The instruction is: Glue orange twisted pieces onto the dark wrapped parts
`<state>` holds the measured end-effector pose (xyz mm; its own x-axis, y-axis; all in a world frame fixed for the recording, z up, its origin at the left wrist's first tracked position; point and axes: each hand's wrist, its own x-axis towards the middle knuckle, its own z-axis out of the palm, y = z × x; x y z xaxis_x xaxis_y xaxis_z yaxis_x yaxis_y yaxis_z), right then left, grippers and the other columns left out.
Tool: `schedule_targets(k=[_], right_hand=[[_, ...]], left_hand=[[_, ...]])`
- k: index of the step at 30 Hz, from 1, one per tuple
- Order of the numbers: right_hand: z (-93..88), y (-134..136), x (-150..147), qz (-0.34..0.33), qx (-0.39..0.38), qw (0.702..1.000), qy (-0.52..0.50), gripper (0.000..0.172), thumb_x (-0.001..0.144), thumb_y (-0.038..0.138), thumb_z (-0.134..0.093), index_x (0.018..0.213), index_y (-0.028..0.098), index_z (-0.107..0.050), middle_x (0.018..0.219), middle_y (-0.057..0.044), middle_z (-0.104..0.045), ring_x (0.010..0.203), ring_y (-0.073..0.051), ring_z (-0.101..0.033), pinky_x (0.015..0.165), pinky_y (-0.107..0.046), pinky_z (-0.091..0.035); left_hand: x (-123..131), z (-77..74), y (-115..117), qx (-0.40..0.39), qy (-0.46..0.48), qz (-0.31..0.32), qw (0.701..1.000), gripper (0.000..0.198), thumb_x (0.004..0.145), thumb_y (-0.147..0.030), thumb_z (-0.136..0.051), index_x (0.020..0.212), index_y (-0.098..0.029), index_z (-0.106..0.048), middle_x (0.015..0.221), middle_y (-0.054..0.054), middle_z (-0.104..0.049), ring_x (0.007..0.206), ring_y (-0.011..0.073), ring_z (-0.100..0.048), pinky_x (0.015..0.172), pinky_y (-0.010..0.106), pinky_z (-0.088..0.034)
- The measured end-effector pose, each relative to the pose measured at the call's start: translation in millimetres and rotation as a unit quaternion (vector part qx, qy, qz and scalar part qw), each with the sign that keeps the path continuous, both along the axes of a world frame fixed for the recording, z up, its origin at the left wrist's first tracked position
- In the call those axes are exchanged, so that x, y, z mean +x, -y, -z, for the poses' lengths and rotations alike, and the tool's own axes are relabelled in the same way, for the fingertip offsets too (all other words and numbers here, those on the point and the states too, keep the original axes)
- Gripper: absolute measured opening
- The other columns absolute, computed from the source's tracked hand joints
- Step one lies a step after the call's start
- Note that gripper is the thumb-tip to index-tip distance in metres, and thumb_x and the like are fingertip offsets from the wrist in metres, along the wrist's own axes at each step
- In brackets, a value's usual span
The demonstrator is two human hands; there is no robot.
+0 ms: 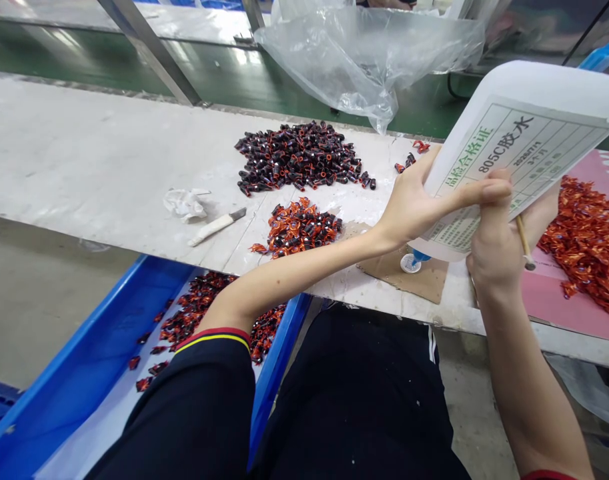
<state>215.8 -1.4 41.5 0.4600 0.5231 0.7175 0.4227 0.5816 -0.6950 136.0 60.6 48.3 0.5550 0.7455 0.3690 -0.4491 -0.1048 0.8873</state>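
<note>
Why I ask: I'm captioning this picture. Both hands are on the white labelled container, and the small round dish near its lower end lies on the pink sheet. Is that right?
Not quite: the head view shows the small round dish lying on the brown cardboard, not on the pink sheet. The left hand and right hand are indeed on the white labelled container.
</note>
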Motion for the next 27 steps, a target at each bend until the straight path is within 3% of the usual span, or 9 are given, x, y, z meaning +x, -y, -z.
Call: schedule_targets(k=[3,8,14,17,21,27], right_hand=[[0.5,-0.7,-0.2,-0.003,-0.001,1.000,-0.007,0.022,0.093,0.038,-0.057,0.115,0.036,-0.061,0.107,0.008,-0.067,0.131,-0.012,-0.052,0.119,-0.033,-0.033],[1.6,-3.6,0.2,0.008,-0.013,1.000,0.003,0.023,0.094,0.039,-0.054,0.115,0.031,-0.059,0.107,0.006,-0.065,0.120,-0.014,-0.061,0.120,-0.039,-0.032],[1.8,-8.8,-0.2,0.003,-0.017,1.000,-0.005,0.026,0.094,0.036,-0.053,0.118,0.031,-0.058,0.109,0.005,-0.063,0.130,-0.017,-0.053,0.116,-0.039,-0.036],[0.8,-8.5,0.1,-0.025,-0.016,0.999,-0.022,0.024,0.093,0.037,-0.057,0.116,0.035,-0.059,0.108,0.008,-0.064,0.128,-0.012,-0.054,0.117,-0.032,-0.035],[2.3,-6.9,2.8,0.016,-0.029,0.999,-0.011,0.020,0.094,0.037,-0.054,0.114,0.033,-0.058,0.109,0.006,-0.064,0.128,-0.012,-0.054,0.117,-0.033,-0.035],[11.6,-14.4,19.6,-0.025,-0.058,0.998,-0.032,0.024,0.095,0.040,-0.051,0.117,0.032,-0.058,0.113,0.007,-0.063,0.128,-0.014,-0.055,0.116,-0.037,-0.035]], left_hand=[[0.8,1.8,-2.0,0.018,-0.013,0.004,1.000,0.061,0.065,-0.065,-0.076,0.099,-0.018,-0.058,0.111,0.010,-0.070,0.119,0.0352,-0.060,0.107,0.050,-0.047],[0.9,2.5,-3.7,0.020,-0.019,-0.010,1.000,0.056,0.067,-0.063,-0.074,0.098,-0.019,-0.059,0.110,0.006,-0.071,0.116,0.0321,-0.063,0.106,0.049,-0.048],[1.2,3.2,-8.0,0.013,-0.023,-0.024,0.999,0.052,0.067,-0.060,-0.076,0.095,-0.020,-0.060,0.109,0.006,-0.072,0.113,0.0290,-0.065,0.104,0.045,-0.050],[3.4,5.9,-10.9,0.019,-0.009,-0.016,1.000,0.053,0.070,-0.059,-0.076,0.098,-0.017,-0.061,0.111,0.008,-0.071,0.118,0.0319,-0.062,0.107,0.046,-0.047],[8.8,11.0,-13.9,0.026,-0.012,0.011,1.000,0.060,0.071,-0.063,-0.074,0.106,-0.017,-0.059,0.117,0.009,-0.068,0.129,0.0364,-0.053,0.113,0.047,-0.041],[13.0,8.0,-15.1,0.039,-0.055,0.005,0.998,0.043,0.087,-0.054,-0.061,0.112,-0.019,-0.060,0.119,0.003,-0.068,0.135,0.0303,-0.049,0.112,0.041,-0.040]])
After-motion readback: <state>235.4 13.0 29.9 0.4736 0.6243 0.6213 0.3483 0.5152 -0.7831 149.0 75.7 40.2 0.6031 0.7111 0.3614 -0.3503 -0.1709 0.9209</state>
